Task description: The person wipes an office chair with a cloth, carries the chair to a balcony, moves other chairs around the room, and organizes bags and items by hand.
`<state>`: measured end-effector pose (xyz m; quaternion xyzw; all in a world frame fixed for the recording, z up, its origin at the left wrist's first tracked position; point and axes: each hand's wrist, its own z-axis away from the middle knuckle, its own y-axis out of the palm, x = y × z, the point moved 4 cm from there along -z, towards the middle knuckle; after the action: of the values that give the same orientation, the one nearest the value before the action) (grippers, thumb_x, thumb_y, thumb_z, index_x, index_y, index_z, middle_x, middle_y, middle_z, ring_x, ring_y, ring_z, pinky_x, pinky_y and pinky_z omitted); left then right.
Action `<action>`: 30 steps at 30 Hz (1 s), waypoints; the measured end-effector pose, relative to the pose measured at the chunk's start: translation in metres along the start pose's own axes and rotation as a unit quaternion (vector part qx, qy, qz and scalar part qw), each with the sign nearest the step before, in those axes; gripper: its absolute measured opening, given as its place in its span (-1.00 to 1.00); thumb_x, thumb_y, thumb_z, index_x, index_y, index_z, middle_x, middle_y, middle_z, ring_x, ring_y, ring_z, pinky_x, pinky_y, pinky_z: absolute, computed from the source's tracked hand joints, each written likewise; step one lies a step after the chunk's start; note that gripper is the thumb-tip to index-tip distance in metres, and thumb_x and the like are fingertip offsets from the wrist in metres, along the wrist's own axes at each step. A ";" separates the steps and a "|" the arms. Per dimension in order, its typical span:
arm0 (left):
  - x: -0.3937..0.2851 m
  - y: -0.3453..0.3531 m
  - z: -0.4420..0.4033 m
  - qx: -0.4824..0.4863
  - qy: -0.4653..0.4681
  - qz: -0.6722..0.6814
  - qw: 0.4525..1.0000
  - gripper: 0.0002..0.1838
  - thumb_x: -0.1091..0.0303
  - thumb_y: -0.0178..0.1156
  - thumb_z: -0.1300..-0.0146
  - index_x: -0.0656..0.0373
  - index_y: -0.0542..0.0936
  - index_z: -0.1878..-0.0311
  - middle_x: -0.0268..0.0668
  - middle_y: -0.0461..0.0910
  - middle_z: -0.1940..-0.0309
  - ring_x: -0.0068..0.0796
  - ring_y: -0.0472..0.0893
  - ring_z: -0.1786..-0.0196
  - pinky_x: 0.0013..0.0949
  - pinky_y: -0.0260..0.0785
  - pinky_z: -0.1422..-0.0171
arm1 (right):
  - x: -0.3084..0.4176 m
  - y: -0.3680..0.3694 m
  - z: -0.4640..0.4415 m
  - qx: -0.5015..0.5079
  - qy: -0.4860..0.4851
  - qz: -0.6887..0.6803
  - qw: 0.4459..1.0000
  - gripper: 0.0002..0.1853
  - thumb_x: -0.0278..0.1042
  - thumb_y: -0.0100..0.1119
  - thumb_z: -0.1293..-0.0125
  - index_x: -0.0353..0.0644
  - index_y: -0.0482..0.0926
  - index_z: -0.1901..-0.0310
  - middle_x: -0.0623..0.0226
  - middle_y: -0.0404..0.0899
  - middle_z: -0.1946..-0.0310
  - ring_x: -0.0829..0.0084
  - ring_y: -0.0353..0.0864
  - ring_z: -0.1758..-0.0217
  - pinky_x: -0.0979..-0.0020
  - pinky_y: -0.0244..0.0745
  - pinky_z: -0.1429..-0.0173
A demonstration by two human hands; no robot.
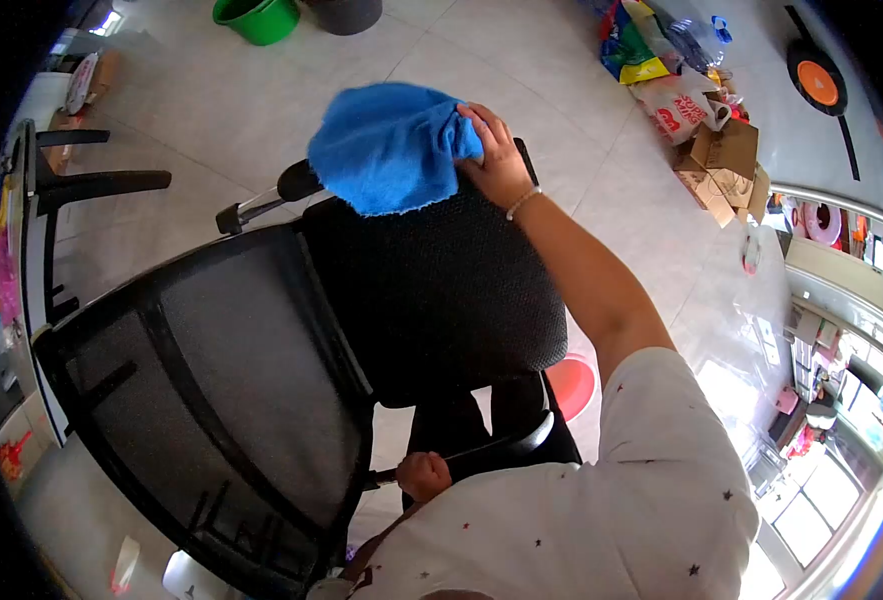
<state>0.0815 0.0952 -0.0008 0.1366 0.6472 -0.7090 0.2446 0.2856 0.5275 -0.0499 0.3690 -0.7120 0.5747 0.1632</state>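
A black office chair (431, 295) stands before me, its mesh backrest (251, 350) toward the left and its padded seat in the middle. My right hand (499, 160) grips one edge of a blue cloth (386, 150) at the far side of the seat. The cloth spreads leftward from my fingers, over the seat's edge and beside the far armrest (299, 181). Low in the view, my left hand (424, 476) is closed around the near armrest's support (386, 478); its fingers are partly hidden.
A green bucket (258, 18) and a dark bucket (346, 12) stand at the back. Plastic bags (673, 105) and an open cardboard box (726, 160) lie at the upper right. A red basin (571, 387) sits beside the chair. Another black chair (101, 185) is at the left.
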 end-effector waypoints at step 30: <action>0.039 0.042 0.032 0.098 0.032 -0.158 0.982 -0.81 0.39 0.03 -0.09 0.17 0.43 0.61 -0.19 0.42 0.62 -0.14 0.43 0.53 -0.11 0.25 0.46 | -0.138 -0.090 0.066 -0.124 0.393 0.103 0.905 -0.60 -0.03 0.23 -0.04 -0.02 0.55 0.10 0.22 0.55 0.16 0.28 0.60 0.20 0.27 0.51 0.09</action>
<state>0.0750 0.0555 -0.0527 0.0790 0.5952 -0.7941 0.0944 0.4561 0.5065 -0.0965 0.0147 -0.6900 0.5936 0.4140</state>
